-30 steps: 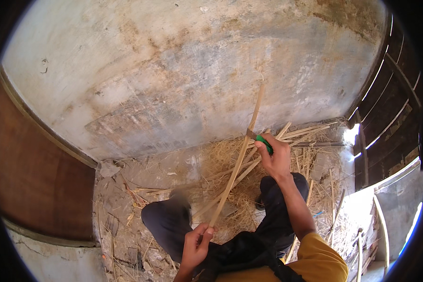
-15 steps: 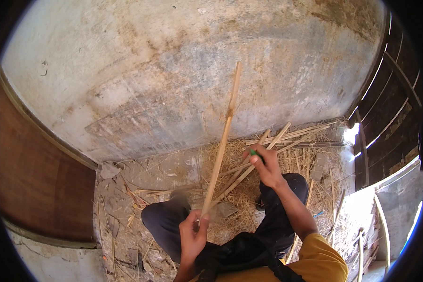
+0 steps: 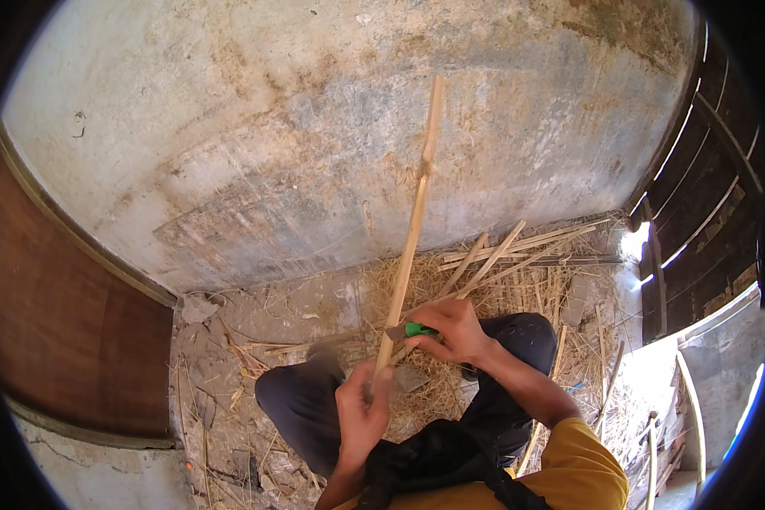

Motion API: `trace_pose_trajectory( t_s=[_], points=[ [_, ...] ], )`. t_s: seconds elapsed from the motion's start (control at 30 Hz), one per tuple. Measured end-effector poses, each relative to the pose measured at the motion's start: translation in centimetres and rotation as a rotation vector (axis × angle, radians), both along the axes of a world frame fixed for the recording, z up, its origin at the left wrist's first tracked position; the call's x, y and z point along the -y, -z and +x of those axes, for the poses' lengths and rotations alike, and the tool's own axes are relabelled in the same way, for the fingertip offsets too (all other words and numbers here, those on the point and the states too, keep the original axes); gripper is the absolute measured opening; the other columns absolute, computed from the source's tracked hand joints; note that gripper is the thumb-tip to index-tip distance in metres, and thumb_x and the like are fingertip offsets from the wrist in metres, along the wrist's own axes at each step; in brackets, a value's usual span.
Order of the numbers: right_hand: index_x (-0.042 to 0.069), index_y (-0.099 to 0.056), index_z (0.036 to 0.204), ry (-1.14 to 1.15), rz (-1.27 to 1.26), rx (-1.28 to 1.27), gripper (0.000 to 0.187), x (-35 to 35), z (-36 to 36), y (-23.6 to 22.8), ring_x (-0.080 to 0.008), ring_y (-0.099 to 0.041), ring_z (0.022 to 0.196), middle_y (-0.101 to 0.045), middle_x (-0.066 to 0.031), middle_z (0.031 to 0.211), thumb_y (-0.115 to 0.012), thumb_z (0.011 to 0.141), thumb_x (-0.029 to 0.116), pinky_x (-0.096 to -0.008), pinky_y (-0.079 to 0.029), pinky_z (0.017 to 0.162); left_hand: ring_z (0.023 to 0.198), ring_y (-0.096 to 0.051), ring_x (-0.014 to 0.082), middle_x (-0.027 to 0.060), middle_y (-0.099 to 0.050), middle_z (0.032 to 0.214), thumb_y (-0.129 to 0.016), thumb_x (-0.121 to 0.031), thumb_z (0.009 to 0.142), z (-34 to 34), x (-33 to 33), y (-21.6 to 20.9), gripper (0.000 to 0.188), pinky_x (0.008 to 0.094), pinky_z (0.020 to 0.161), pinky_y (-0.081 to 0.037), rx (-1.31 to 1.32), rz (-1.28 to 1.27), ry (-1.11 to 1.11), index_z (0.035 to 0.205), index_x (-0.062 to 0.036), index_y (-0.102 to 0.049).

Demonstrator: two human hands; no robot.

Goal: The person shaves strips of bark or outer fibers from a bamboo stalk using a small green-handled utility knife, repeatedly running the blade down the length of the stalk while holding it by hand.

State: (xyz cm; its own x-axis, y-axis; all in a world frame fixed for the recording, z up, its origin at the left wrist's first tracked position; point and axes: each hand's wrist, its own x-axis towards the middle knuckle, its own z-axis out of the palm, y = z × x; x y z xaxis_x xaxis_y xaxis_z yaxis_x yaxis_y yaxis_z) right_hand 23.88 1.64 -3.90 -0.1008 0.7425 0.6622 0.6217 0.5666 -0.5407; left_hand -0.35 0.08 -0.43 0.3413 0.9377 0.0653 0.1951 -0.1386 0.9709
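Bamboo strip (image 3: 412, 229) stands nearly upright before the stained wall (image 3: 297, 127), its lower end clasped in the left hand's (image 3: 361, 416) closed grip. Right hand (image 3: 455, 330) holds a green-handled knife (image 3: 410, 330) against it, above scattered straw (image 3: 518, 289).

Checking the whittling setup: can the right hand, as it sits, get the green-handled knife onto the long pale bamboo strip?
Probably yes. The right hand holds the green-handled knife right beside the long pale bamboo strip, just above the left hand gripping its lower end. Nothing lies between them.
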Motion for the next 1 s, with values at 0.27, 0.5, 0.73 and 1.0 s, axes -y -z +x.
trace_pose_trajectory(
  t_s=[0.27,0.5,0.73,1.0],
  points=[
    [0.011,-0.076,0.103,0.063,0.063,0.037,0.029,0.2,-0.8,-0.6,-0.0284,-0.072,0.067,-0.077,-0.0055,0.089,-0.088,0.087,0.032,-0.0391,-0.055,0.059,0.066,-0.041,0.0003,-0.0074,-0.056,0.075,-0.065,-0.019,0.111,0.2,-0.1,-0.6,0.021,0.0233,0.055,-0.030,0.084,-0.113,0.029,0.115,0.0005,-0.071],
    [0.008,-0.077,0.101,0.124,0.071,0.064,0.035,0.7,-1.1,-1.2,-0.0294,-0.072,0.066,-0.076,-0.0078,0.084,-0.091,0.082,0.033,-0.0386,-0.054,0.059,0.066,-0.039,0.0004,-0.0077,-0.053,0.075,-0.065,-0.020,0.111,-0.1,0.2,-0.6,0.022,0.0237,0.055,-0.027,0.095,-0.109,0.029,0.114,0.0008,-0.072],
    [0.009,-0.078,0.100,0.170,0.050,0.085,0.033,0.6,-1.3,-1.1,-0.0279,-0.074,0.068,-0.076,-0.0054,0.082,-0.091,0.082,0.033,-0.0375,-0.056,0.061,0.062,-0.037,0.0004,-0.0083,-0.049,0.071,-0.064,-0.018,0.111,-0.2,0.4,-0.7,0.020,0.0244,0.052,-0.025,0.017,-0.052,-0.004,0.113,0.0002,-0.072],
    [0.008,-0.078,0.101,0.203,0.019,0.094,0.030,0.7,-1.4,-1.5,-0.0285,-0.074,0.068,-0.076,-0.0058,0.082,-0.090,0.084,0.030,-0.0380,-0.057,0.061,0.061,-0.039,0.0007,-0.0056,-0.048,0.069,-0.064,-0.018,0.110,-0.6,0.9,-0.4,0.019,0.0259,0.051,-0.028,-0.033,-0.040,-0.027,0.114,0.0000,-0.070]
  ],
)
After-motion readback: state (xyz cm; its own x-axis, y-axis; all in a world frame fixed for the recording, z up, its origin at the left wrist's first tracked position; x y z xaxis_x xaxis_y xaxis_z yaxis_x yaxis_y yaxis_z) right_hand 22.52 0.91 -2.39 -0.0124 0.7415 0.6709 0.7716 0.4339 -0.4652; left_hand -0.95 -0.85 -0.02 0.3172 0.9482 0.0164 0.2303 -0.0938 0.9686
